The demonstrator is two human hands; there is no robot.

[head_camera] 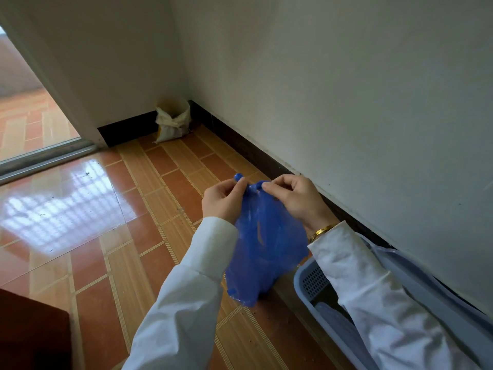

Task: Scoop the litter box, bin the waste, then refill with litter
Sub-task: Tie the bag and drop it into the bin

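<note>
Both grips pinching blue bag (266, 244) ears, left hand (224, 200) and right hand (290, 198) held close above tiled floor (138, 209) beside litter box (306, 287), likely knotting waste shut for binning.

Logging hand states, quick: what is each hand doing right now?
Left hand: pinches one top handle of the blue plastic bag.
Right hand: pinches the bag's other handle.

Person's arms in long pale blue-white sleeves (186, 303) with buttoned cuffs (a gold bangle (321, 232) encircles the right wrist).
</note>
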